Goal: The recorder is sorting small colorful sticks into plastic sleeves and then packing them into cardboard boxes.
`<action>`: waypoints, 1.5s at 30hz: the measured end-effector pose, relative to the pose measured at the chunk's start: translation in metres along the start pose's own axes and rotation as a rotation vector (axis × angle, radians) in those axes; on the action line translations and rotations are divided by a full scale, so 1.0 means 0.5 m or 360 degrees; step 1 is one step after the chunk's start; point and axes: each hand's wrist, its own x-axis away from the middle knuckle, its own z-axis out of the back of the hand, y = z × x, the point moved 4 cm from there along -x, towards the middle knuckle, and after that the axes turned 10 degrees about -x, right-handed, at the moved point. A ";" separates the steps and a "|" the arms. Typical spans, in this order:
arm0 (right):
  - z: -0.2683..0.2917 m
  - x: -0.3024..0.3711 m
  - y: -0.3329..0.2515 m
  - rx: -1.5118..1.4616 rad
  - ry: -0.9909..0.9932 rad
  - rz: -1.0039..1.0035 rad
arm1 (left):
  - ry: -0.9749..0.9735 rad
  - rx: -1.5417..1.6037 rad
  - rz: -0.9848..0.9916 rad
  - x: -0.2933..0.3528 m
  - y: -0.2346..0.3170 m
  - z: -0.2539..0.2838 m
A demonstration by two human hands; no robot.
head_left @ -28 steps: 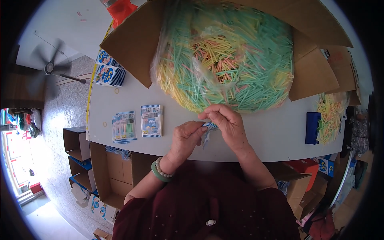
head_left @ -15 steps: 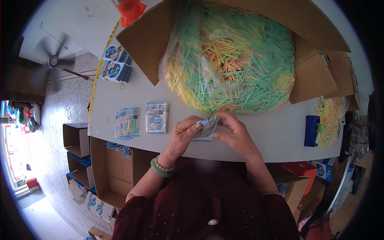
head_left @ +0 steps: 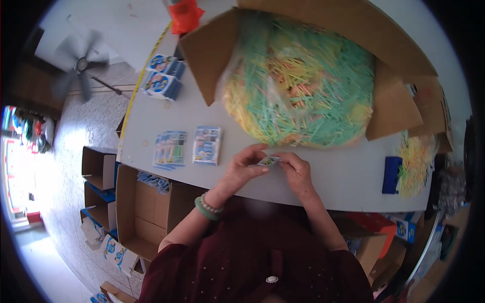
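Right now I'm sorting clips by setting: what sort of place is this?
Probably a small packing workshop. A big carton of loose coloured sticks fills the table, finished packets lie in stacks, and open cardboard boxes wait beside it while both hands hold a small packet.

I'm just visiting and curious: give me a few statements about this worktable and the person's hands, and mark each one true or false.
1. Both hands hold one small packet between them. True: the left hand and right hand pinch the small packet.
2. The big cardboard box holds a clear bag of coloured sticks. True.
3. The left wrist is bare. False: it wears a green bead bracelet.
4. The table has nothing left of the hands. False: flat packets lie there.
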 end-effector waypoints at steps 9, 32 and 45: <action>-0.078 -0.009 -0.004 -0.0487 -0.0308 -0.0622 | 0.0239 -0.0735 -0.0419 0.012 0.036 0.005; 0.028 -0.353 -0.198 0.1928 0.0098 0.0601 | 0.1463 -0.2769 -0.0537 0.054 0.144 0.205; 0.022 -0.433 -0.170 0.2501 -0.0107 0.0649 | 0.0739 -0.2546 -0.0874 0.026 0.095 0.067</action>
